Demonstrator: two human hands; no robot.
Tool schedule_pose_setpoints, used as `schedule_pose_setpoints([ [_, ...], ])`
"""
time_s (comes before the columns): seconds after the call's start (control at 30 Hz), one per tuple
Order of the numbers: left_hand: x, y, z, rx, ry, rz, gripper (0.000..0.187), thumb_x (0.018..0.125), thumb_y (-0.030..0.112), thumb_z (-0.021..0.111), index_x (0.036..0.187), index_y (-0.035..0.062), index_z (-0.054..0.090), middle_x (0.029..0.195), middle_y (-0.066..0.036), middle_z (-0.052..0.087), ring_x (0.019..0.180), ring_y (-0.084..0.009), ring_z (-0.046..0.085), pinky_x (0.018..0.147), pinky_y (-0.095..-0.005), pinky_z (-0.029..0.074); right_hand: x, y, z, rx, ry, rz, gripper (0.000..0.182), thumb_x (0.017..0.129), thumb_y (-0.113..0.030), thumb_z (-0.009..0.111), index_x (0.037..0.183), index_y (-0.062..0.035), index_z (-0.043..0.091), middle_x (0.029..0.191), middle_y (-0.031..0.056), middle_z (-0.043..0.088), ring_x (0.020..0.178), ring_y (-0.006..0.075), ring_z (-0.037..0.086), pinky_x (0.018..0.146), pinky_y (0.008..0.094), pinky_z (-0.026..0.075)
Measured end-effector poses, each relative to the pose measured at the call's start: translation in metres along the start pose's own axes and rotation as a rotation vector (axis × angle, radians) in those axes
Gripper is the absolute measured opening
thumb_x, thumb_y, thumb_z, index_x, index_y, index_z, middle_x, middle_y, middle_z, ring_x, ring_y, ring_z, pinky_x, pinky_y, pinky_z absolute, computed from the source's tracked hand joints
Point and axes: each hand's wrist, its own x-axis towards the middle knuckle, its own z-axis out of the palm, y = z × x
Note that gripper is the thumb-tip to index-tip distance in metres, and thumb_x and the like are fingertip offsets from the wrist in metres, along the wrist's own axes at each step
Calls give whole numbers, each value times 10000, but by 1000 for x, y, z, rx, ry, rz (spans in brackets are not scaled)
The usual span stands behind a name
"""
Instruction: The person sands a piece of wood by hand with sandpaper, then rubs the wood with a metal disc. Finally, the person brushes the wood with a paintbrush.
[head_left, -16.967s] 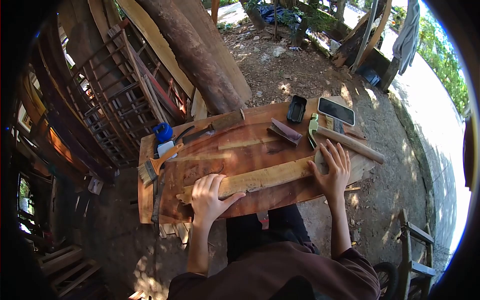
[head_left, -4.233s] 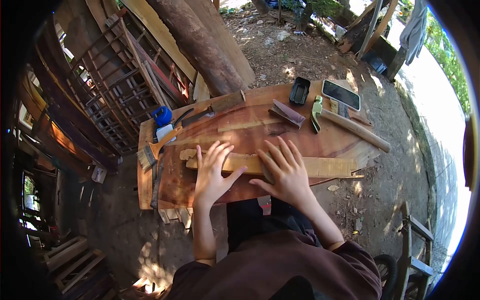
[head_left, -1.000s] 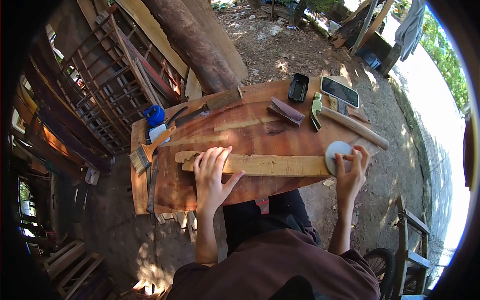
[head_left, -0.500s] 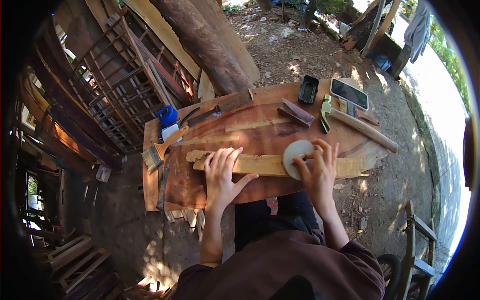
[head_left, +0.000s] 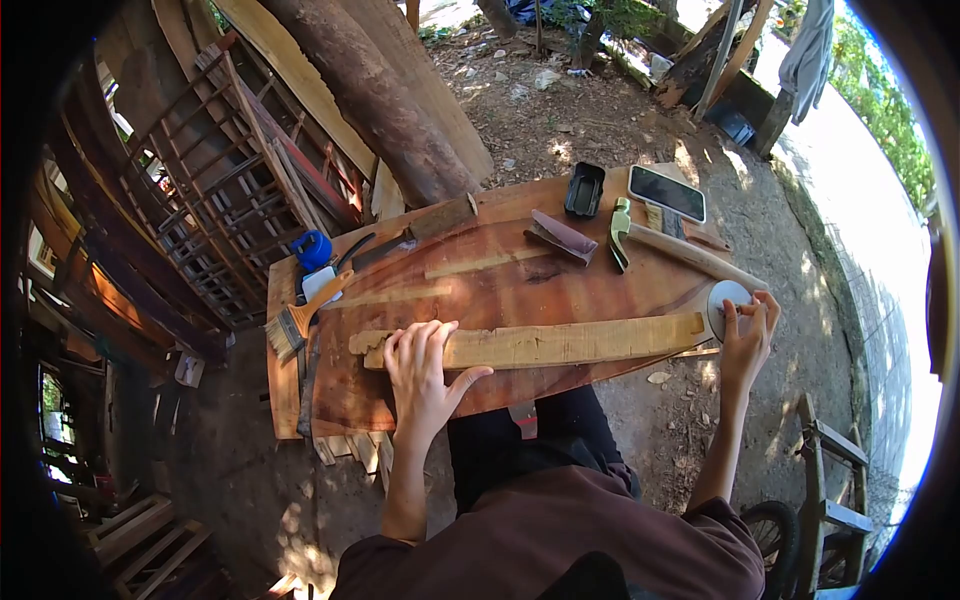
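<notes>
A long, narrow wooden board (head_left: pixel 560 342) with a ragged left end lies across the wooden tabletop, near its front edge. My left hand (head_left: pixel 418 368) presses on the board's left part, fingers hooked over its far side and thumb spread toward the right. Past the board's right end, my right hand (head_left: pixel 748 335) pinches a round, flat grey disc (head_left: pixel 721 300), like a sanding disc, by its middle. The disc stands tilted close to that end.
On the tabletop (head_left: pixel 480 240) lie a claw hammer (head_left: pixel 690 250), a phone (head_left: pixel 667 193), a black tray (head_left: pixel 585 190), folded sandpaper (head_left: pixel 562 237), a wood-handled blade (head_left: pixel 420 228), a paintbrush (head_left: pixel 303 318) and a blue-capped container (head_left: pixel 312 248). Timber leans at the back left.
My right hand has carried the disc rightward along the board, from its right half to beyond its right end. My left hand stays on the board. The view has shifted slightly.
</notes>
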Motion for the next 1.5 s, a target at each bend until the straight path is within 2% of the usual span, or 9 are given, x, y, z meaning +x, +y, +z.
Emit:
schedule_pose_setpoints([
  [0.23, -8, 8, 1, 80, 93, -93, 724, 813, 648, 693, 1267, 92, 595, 1244, -84, 603, 1226, -297, 532, 1115, -555, 301, 21, -88, 17, 283, -66, -246, 307, 866, -218, 790, 961, 24, 628, 1261, 148, 578, 1167, 368, 596, 944, 455, 508],
  [0.33, -12, 8, 5, 65, 82, -123, 720, 815, 635, 711, 1272, 92, 595, 1254, -86, 605, 1232, -296, 533, 1114, -554, 301, 22, -138, 39, 408, -176, -495, 306, 845, -234, 793, 937, -4, 613, 1244, 142, 578, 1199, 381, 562, 1138, 558, 363],
  [0.5, -12, 11, 5, 44, 84, -135, 698, 815, 582, 758, 1286, 93, 595, 1261, -88, 608, 1242, -291, 536, 1112, -554, 305, 18, -208, 97, 517, -343, -893, 314, 899, -306, 733, 914, -19, 605, 1195, 126, 568, 1078, 321, 629, 1167, 554, 308],
  [0.87, -10, 15, 1, 8, 119, -126, 695, 795, 522, 801, 1307, 93, 610, 1292, -90, 615, 1268, -295, 544, 1128, -564, 296, -11, -245, 206, 265, -619, -962, 417, 933, -427, 660, 956, -17, 588, 1167, 144, 549, 1161, 326, 587, 1150, 564, 321],
  [1.0, 12, 45, -5, -447, 283, 85, 460, 840, 294, 804, 1208, 58, 661, 1230, -109, 658, 1204, -321, 594, 1084, -545, 380, -5, -246, 212, 222, -648, -1084, 442, 918, -422, 671, 1140, -44, 616, 1265, 168, 560, 1182, 341, 610, 1117, 593, 338],
  [1.1, 43, 100, -9, -763, 148, 378, 284, 848, 92, 773, 1116, 38, 697, 1154, -110, 677, 1086, -311, 640, 945, -408, 503, 4, -250, 225, 428, -569, -1152, 372, 968, -389, 617, 1027, -22, 607, 1112, 172, 571, 1054, 372, 616, 937, 481, 486],
  [1.27, 74, 180, 6, -1015, -79, 692, 293, 880, 99, 737, 1148, 6, 668, 1161, -137, 656, 1106, -338, 621, 968, -454, 495, 1, -249, 250, 438, -352, -1159, 308, 975, -380, 594, 877, -93, 647, 1018, 87, 601, 998, 290, 596, 842, 425, 478],
  [1.4, 81, 227, 24, -1087, -282, 795, 284, 1002, 250, 604, 1142, 10, 662, 1124, -141, 671, 1154, -337, 613, 1137, -515, 354, 0, -251, 255, 475, -305, -1186, 291, 967, -367, 600, 848, -103, 632, 969, 69, 587, 962, 272, 599, 818, 423, 474],
  [1.5, 95, 245, 23, -1091, -639, 898, 330, 1032, 310, 556, 1111, 7, 661, 1067, -129, 679, 1117, -316, 629, 1195, -550, 252, 5, -250, 259, 455, -296, -1219, 313, 961, -399, 587, 860, -118, 679, 957, 69, 619, 991, 276, 622, 817, 446, 490],
])
